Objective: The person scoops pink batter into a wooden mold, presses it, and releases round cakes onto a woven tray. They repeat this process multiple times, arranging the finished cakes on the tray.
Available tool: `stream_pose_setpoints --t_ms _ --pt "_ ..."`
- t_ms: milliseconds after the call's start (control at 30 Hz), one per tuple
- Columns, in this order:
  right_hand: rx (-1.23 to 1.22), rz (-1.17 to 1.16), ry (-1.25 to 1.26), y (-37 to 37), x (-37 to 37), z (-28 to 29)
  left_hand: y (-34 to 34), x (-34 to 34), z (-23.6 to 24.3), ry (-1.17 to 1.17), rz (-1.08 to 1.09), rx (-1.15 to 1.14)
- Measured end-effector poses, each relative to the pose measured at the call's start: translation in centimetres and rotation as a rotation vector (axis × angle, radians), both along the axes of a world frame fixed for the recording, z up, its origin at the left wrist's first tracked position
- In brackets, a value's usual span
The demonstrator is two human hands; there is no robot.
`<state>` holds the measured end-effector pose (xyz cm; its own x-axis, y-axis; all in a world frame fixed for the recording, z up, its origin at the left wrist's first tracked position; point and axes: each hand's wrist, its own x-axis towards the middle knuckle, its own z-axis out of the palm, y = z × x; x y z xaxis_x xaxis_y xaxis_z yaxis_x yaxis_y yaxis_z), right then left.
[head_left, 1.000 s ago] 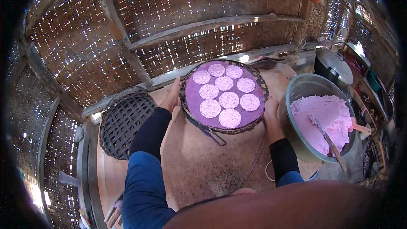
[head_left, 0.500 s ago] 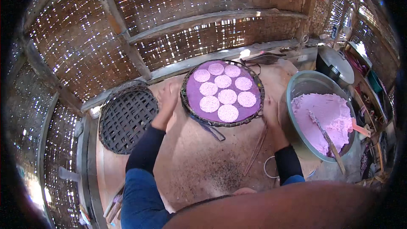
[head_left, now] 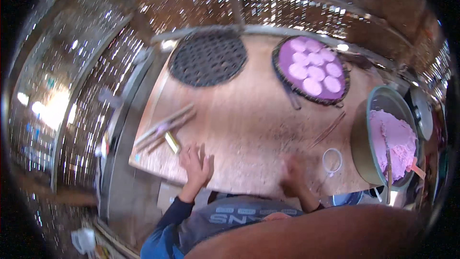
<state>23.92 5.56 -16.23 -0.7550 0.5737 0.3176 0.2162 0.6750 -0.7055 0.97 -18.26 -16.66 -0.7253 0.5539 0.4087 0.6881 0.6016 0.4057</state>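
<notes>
My left hand (head_left: 194,167) is over the near left edge of the wooden table (head_left: 230,115), fingers spread and nothing in them. Just beyond its fingertips lie a small yellowish block-like piece (head_left: 172,142) and several wooden sticks (head_left: 179,112), a spot of pink on them. Near the front edge, my right hand (head_left: 293,177) is smeared by motion, so its fingers cannot be made out. To its right rests a thin white ring (head_left: 332,160). Farther off stands a round woven tray (head_left: 344,97) lined with a purple sheet (head_left: 283,57), bearing several flat pink discs (head_left: 312,86).
A dark openwork woven tray (head_left: 209,58) lies at the far left of the table. At the right edge, a deep grey-green basin (head_left: 360,146) holds pink dough-like mass (head_left: 402,136), a wooden stick (head_left: 389,163) and an orange-handled tool (head_left: 418,169). Thin reddish sticks (head_left: 328,128) lie nearby.
My view has swung left and down. Both hands have drawn back from beside the disc-covered tray toward the near edge; the left is now beside the sticks and yellowish piece.
</notes>
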Motion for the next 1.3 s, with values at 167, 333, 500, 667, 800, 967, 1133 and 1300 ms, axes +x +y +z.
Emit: stream_pose_setpoints --t_ms 167,333,500,667,800,967,1133,1300 --pt "-0.132 -0.095 0.187 0.6 -0.9 -1.0 -1.1 1.5 -0.1 0.075 0.088 0.124" --pt "-0.097 -0.046 0.164 0.3 -0.9 -1.7 -1.2 1.5 -0.2 0.085 0.048 0.224" --pt "-0.131 -0.023 0.169 -0.2 -1.1 -1.8 -1.2 1.2 -0.2 0.125 0.034 0.262" --pt "-0.120 -0.012 0.122 -0.5 -1.1 -2.0 -2.8 1.6 0.3 0.086 0.031 0.372" --pt "-0.022 0.020 0.071 -0.2 -1.4 -2.2 -6.4 3.2 2.7 0.114 0.096 0.383" --pt "0.112 -0.053 0.095 -0.6 -2.6 -3.1 -13.5 0.8 8.8 0.336 0.183 0.237" --pt "-0.115 0.217 0.276 -8.8 -6.8 0.6 -25.2 0.4 18.7 0.323 0.410 -0.104" --pt "0.087 0.842 0.323 -20.9 -11.3 2.9 -41.0 7.6 20.8 0.323 0.569 -0.508"
